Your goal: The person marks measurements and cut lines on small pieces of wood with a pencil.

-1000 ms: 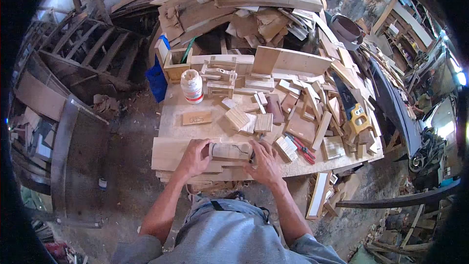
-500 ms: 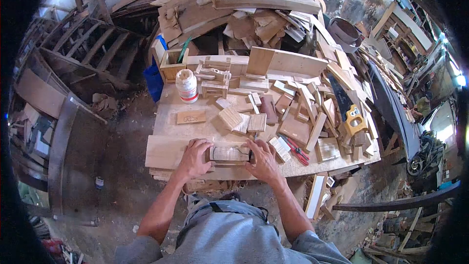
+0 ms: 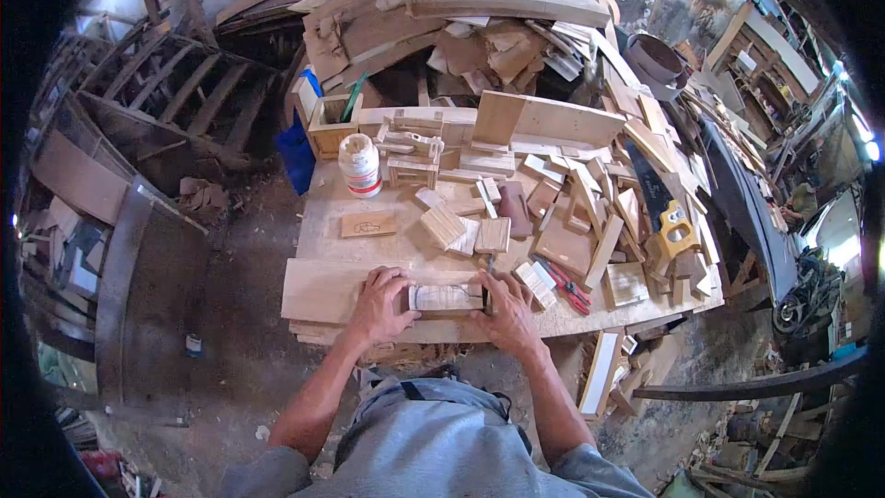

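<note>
A small pale wooden block point(image 3: 446, 298) with dark lines drawn on it lies near the front edge of the workbench point(image 3: 318, 212). My left hand point(image 3: 382, 302) grips its left end, fingers curled over the far side and thumb at the near side. At the right end my right hand point(image 3: 505, 306) holds the same block, with something thin and dark beside its fingers that I cannot make out. Left of the hands a long flat board point(image 3: 318, 290) runs along the edge. Beyond them sits a flat wood piece point(image 3: 369, 224) with a small drawing on it.
A white jar point(image 3: 360, 169) stands at the back left, beside a small wooden frame point(image 3: 412, 148). Many offcuts cover the right side, with red pliers point(image 3: 567, 288) and a yellow-handled saw point(image 3: 675, 229). Another person point(image 3: 800, 198) is at the far right.
The whole view has shifted slightly, with the bench appearing a little further right. Both hands keep their hold on the block.
</note>
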The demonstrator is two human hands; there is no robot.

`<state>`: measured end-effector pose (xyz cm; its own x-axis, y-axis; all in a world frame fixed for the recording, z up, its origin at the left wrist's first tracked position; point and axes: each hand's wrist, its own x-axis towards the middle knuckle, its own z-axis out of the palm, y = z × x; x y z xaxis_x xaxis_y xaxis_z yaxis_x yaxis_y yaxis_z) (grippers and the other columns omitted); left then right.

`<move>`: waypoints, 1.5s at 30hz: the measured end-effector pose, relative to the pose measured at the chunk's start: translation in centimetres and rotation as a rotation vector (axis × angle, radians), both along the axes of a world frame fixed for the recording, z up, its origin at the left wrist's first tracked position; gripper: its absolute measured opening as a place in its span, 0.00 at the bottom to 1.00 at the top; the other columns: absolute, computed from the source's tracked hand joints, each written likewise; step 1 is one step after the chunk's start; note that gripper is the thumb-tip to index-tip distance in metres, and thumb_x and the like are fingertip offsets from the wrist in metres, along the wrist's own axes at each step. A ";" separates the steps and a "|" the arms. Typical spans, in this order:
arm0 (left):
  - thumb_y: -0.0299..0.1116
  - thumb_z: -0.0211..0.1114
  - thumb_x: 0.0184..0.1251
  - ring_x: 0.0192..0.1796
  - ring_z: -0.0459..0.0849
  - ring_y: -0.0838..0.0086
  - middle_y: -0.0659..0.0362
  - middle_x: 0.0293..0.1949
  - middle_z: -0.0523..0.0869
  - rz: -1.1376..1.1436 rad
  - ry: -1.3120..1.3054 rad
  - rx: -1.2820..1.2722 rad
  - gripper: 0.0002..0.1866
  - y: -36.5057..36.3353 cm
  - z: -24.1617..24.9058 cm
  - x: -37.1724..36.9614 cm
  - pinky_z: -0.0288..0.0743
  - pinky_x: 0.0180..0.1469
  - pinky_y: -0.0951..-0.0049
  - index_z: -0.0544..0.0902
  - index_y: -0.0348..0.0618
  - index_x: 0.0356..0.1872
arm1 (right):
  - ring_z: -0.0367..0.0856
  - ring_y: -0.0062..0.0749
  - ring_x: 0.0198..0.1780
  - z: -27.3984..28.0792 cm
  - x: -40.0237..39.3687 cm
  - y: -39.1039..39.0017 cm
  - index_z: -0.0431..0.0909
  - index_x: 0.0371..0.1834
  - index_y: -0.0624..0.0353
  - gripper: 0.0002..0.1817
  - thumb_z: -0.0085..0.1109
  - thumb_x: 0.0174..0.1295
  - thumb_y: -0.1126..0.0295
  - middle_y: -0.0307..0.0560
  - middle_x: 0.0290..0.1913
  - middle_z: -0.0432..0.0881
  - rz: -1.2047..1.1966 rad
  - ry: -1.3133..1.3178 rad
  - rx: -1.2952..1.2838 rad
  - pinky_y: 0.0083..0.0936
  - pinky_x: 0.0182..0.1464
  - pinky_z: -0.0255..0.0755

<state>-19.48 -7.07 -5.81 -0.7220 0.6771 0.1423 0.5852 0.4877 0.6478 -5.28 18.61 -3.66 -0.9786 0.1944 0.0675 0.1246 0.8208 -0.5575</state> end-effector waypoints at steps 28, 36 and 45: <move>0.35 0.87 0.41 0.69 0.77 0.49 0.47 0.60 0.83 0.131 0.051 0.055 0.33 -1.2 -0.4 0.8 0.68 0.75 0.50 0.83 0.38 0.52 | 0.79 0.61 0.67 -3.3 1.9 1.7 0.77 0.69 0.63 0.28 0.55 0.62 0.84 0.63 0.64 0.82 -0.254 0.323 -0.159 0.46 0.70 0.74; 0.33 0.86 0.44 0.71 0.75 0.50 0.46 0.62 0.82 0.296 0.031 0.081 0.32 -2.6 0.9 1.1 0.66 0.76 0.49 0.84 0.37 0.54 | 0.82 0.61 0.55 -4.0 1.6 0.9 0.82 0.57 0.65 0.19 0.58 0.62 0.82 0.61 0.54 0.84 -0.309 0.404 0.012 0.48 0.60 0.78; 0.30 0.83 0.48 0.65 0.79 0.49 0.48 0.57 0.84 0.214 0.043 0.068 0.33 -2.6 0.0 0.2 0.71 0.71 0.49 0.81 0.40 0.58 | 0.78 0.62 0.54 -0.9 -1.5 5.5 0.79 0.55 0.64 0.17 0.60 0.62 0.80 0.62 0.49 0.81 -0.485 0.395 0.082 0.53 0.57 0.74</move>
<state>-19.28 -9.71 -5.84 -0.8406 0.4967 0.2162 0.5008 0.5603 0.6597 -6.77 24.07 -4.53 -0.6782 0.5888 0.4397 0.2911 0.7646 -0.5750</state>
